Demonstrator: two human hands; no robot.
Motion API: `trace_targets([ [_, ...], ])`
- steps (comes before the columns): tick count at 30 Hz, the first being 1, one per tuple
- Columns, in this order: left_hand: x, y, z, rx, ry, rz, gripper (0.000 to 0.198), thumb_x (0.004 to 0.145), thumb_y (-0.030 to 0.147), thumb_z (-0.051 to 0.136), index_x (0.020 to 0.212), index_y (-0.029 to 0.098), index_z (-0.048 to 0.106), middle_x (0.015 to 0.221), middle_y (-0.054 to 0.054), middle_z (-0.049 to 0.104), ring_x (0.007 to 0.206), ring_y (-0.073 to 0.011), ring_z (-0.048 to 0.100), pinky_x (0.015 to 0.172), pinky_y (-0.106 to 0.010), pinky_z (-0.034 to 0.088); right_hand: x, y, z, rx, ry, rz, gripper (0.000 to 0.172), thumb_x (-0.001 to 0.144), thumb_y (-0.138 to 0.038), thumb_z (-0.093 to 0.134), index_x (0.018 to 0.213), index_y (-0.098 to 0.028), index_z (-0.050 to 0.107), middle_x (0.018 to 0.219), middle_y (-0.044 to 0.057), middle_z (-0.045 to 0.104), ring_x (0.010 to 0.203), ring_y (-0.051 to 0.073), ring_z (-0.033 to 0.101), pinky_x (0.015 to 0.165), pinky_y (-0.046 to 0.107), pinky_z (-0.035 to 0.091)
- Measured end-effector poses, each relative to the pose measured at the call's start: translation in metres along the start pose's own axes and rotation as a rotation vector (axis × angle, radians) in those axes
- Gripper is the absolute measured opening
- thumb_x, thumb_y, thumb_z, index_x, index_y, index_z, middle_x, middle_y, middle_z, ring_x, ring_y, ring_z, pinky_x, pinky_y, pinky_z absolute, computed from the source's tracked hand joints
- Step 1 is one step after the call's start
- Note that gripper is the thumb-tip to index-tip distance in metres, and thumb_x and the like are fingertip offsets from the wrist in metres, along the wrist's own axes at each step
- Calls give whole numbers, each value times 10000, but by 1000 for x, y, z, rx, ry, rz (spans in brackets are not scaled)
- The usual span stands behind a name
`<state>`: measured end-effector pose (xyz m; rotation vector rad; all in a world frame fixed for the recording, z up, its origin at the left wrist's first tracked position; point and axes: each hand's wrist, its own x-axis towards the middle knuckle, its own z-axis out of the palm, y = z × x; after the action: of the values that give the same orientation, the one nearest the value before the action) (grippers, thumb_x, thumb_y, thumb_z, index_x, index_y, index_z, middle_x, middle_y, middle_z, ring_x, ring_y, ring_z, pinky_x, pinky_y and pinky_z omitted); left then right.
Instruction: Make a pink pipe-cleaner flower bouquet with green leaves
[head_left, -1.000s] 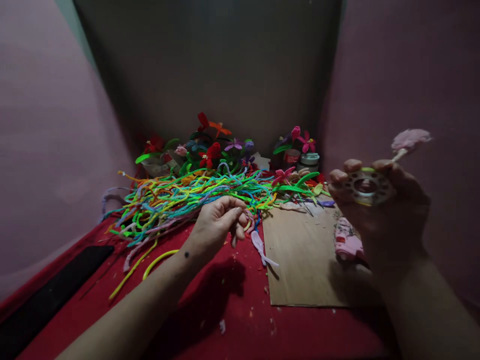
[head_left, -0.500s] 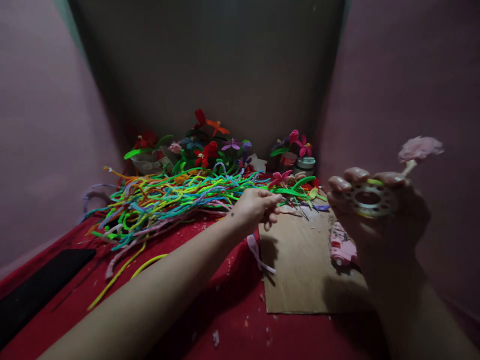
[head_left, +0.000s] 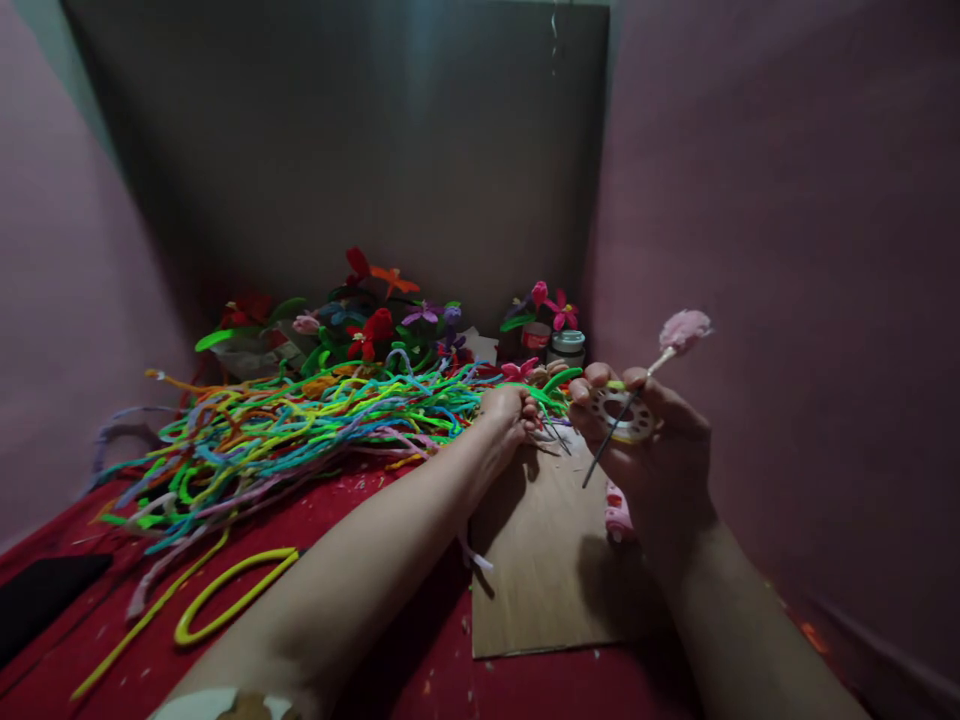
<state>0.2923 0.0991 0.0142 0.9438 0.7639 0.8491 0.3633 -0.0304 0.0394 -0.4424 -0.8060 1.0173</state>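
Observation:
My right hand is raised over the cardboard, its fingers wrapped round a white tape spool with a ring of holes and a yellow edge. The same hand pinches a fluffy pink flower, whose thin dark stem slants down to the left across the spool. My left hand reaches to the right end of the heap of pipe cleaners. Its fingers are curled together beside green stems and thin dark wires; whatever lies between them is hidden.
A cardboard sheet lies on the red cloth. Partly behind my right hand is a pink glue gun. Finished flowers and a lidded jar stand at the back. Yellow-handled scissors and a black object lie left.
My right hand has come inward and lower with the spool and pink flower, and the flower's dark stem now shows. My left hand has reached down to the heap's right end. The view has shifted.

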Motion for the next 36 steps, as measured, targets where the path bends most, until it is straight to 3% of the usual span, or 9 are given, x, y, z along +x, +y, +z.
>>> trace_targets([
  [2, -18, 14, -7, 47, 0, 41, 175, 794, 182, 549, 639, 111, 509, 512, 42, 450, 375, -33, 373, 363, -171, 296, 1, 1, -2, -32, -2, -11, 70, 676, -289, 595, 663, -267, 660, 835, -9, 601, 763, 154, 554, 691, 317, 443],
  [4, -40, 31, -18, 83, -11, 112, 217, 700, 135, 596, 551, 142, 438, 433, 67, 388, 329, -28, 332, 334, -169, 210, 2, 2, -2, -116, 0, -4, 75, 677, -252, 603, 679, -243, 677, 863, 5, 623, 739, 150, 544, 621, 291, 422],
  [9, -96, 59, -38, 356, -52, 343, 222, 635, 173, 628, 537, 165, 429, 406, 80, 367, 322, -27, 305, 339, -175, 165, -1, 17, 6, -278, -33, 148, 27, 624, -164, 686, 646, -180, 683, 870, 40, 662, 588, 98, 457, 458, 234, 259],
  [14, -129, 57, -41, 569, 7, 397, 256, 681, 204, 608, 515, 164, 418, 390, 81, 329, 344, -28, 285, 368, -181, 197, -8, 37, 17, -336, -80, 257, 85, 554, -161, 755, 575, -164, 673, 667, -8, 612, 505, 56, 363, 456, 233, 223],
  [17, -135, 51, -47, 566, -23, 396, 223, 716, 249, 605, 560, 157, 475, 438, 66, 405, 371, -34, 322, 387, -179, 242, -12, 46, 20, -322, -47, 229, 82, 549, -170, 759, 566, -170, 679, 562, -29, 532, 501, 59, 361, 462, 227, 236],
  [21, -133, 41, -65, 460, -130, 367, 182, 731, 323, 614, 701, 147, 579, 608, 18, 541, 500, -70, 448, 459, -189, 340, -15, 55, 21, -272, -14, 238, 85, 538, -181, 756, 576, -178, 681, 591, -15, 543, 523, 75, 385, 459, 220, 263],
  [24, -132, 32, -74, 433, -220, 329, 213, 737, 310, 609, 629, 128, 587, 611, 8, 531, 545, -78, 455, 518, -198, 362, -16, 62, 19, -297, -65, 282, 82, 562, -177, 745, 574, -172, 664, 540, -31, 492, 497, 68, 345, 456, 218, 254],
  [30, -133, 19, -81, 433, -52, 380, 147, 721, 276, 627, 695, 134, 649, 610, 20, 563, 538, -74, 451, 558, -205, 361, -18, 69, 16, -391, -129, 340, 69, 598, -192, 733, 657, -173, 702, 619, -7, 579, 520, 79, 370, 475, 232, 254],
  [36, -137, 20, -86, 470, -11, 390, 192, 746, 298, 610, 664, 125, 625, 569, 18, 537, 533, -83, 452, 551, -215, 352, -23, 72, 21, -428, -162, 312, 66, 610, -212, 751, 623, -187, 692, 587, -29, 569, 530, 79, 387, 520, 245, 287],
])
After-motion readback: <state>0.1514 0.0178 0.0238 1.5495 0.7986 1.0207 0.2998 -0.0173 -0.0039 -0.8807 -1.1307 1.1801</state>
